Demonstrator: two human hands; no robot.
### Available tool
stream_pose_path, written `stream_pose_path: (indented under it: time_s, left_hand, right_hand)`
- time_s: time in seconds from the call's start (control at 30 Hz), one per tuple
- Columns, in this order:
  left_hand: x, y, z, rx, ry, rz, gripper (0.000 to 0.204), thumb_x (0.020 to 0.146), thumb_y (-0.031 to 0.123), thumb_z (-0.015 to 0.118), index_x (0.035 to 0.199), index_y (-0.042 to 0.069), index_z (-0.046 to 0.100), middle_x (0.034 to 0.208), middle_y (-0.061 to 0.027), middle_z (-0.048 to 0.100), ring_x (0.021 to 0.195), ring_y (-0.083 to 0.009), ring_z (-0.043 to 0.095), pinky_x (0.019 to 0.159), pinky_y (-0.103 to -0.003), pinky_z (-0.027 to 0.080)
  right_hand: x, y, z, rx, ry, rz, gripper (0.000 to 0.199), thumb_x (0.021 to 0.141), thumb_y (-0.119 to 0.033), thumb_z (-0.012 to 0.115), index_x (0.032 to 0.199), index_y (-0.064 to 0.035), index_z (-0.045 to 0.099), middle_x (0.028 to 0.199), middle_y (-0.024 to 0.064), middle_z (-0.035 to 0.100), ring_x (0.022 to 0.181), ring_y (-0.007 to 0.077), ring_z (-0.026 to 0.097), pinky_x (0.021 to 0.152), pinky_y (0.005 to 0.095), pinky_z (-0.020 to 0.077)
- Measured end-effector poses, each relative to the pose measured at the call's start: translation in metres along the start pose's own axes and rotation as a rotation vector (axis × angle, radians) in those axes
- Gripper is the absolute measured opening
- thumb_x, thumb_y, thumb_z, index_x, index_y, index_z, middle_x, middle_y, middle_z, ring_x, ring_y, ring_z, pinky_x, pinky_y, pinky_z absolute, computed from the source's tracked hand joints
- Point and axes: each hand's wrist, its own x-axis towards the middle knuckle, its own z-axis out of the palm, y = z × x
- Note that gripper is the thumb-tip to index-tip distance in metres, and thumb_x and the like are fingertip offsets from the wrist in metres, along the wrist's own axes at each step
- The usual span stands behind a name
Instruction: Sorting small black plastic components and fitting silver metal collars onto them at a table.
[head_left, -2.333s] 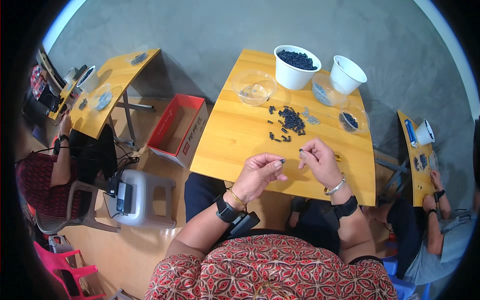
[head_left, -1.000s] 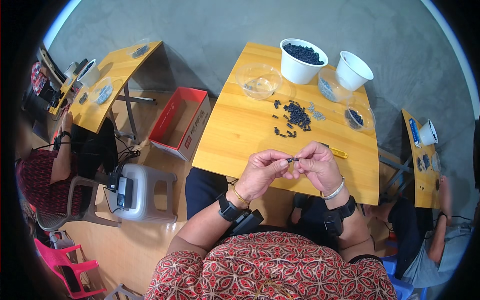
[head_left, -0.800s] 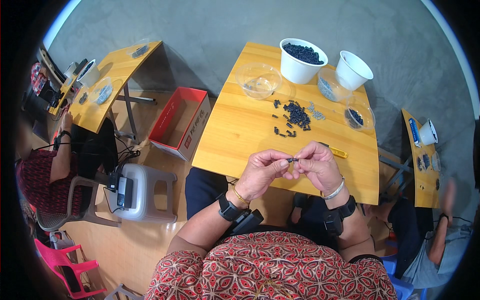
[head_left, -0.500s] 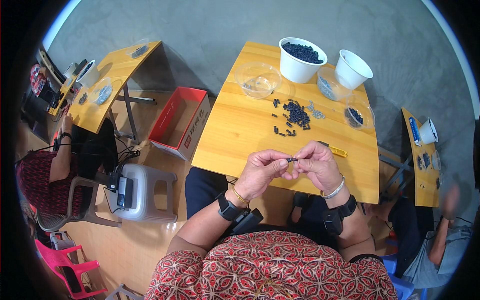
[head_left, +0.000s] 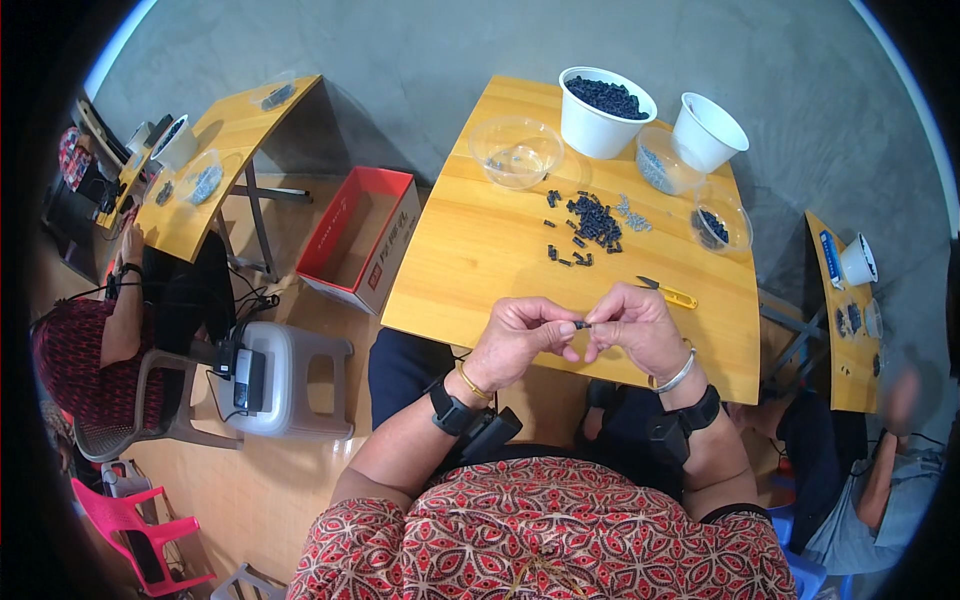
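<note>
Over the near edge of the wooden table [head_left: 450, 290], my left hand [head_left: 525, 338] pinches a small black plastic piece [head_left: 581, 325] between thumb and forefinger. My right hand [head_left: 637, 328] grips the other end of the same piece, so the two sets of fingertips nearly meet. Its details are too small to tell. Beyond the hands lies a loose pile of black pieces [head_left: 594, 220], with several strays at its left and front. Small grey pieces [head_left: 632, 214] are scattered to the right of the pile. A yellow-handled cutter [head_left: 680, 298] with a dark pointed blade rests just past my right hand.
At the back stand a white tub [head_left: 590, 135] of black pieces and another white tub [head_left: 712, 140]. Clear bowls sit at left [head_left: 516, 180] and right [head_left: 735, 238]. A red-rimmed box [head_left: 350, 280] and grey stool [head_left: 300, 375] are left; people work at side tables.
Both hands stay pinched on the black piece, with slight finger shifts. My right hand has eased away from the cutter, whose blade now shows. The view has moved slightly.
</note>
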Motion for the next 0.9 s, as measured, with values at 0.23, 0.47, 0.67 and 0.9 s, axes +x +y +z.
stream_pose_path:
  time_s: [0.23, 0.47, 0.67, 0.9]
  left_hand:
    - [0.0, -0.002, -0.001, 0.029, 0.002, -0.015, 0.012, 0.081, 0.001, 0.056, 0.091, -0.005, 0.06, 0.082, -0.0134, 0.063, 0.068, -0.0188, 0.063, 0.063, -0.027, 0.053]
    - [0.003, -0.007, -0.005, -0.003, 0.015, -0.018, 0.011, 0.082, 0.001, 0.055, 0.09, -0.005, 0.059, 0.084, -0.0137, 0.062, 0.069, -0.0176, 0.062, 0.064, -0.027, 0.053]
    - [0.005, -0.01, -0.005, -0.089, 0.078, -0.022, 0.012, 0.083, 0.003, 0.055, 0.092, -0.003, 0.059, 0.085, -0.0098, 0.061, 0.071, -0.0149, 0.06, 0.065, -0.028, 0.054]
    - [0.007, -0.008, -0.004, -0.042, 0.058, -0.017, 0.012, 0.082, 0.004, 0.056, 0.092, -0.002, 0.059, 0.085, -0.0073, 0.06, 0.071, -0.0135, 0.06, 0.065, -0.028, 0.054]
  right_hand:
    - [0.001, 0.009, 0.002, -0.037, 0.044, -0.009, 0.005, 0.077, 0.006, 0.056, 0.079, 0.0014, 0.055, 0.068, 0.0081, 0.059, 0.059, 0.0144, 0.06, 0.054, 0.0244, 0.0501]
    - [0.005, 0.028, 0.001, -0.093, 0.074, -0.105, 0.006, 0.078, 0.002, 0.058, 0.084, 0.0007, 0.057, 0.07, 0.0057, 0.059, 0.058, 0.0106, 0.057, 0.053, 0.0214, 0.0472]
    - [0.004, 0.015, -0.005, -0.169, 0.154, -0.111, 0.016, 0.081, -0.003, 0.057, 0.097, 0.0009, 0.054, 0.08, 0.0044, 0.058, 0.063, 0.0079, 0.055, 0.055, 0.0197, 0.0453]
    - [-0.002, 0.013, -0.002, -0.587, 0.194, -0.184, 0.011, 0.079, -0.005, 0.059, 0.089, -0.0006, 0.057, 0.071, 0.0034, 0.058, 0.059, 0.0082, 0.053, 0.053, 0.0215, 0.0438]
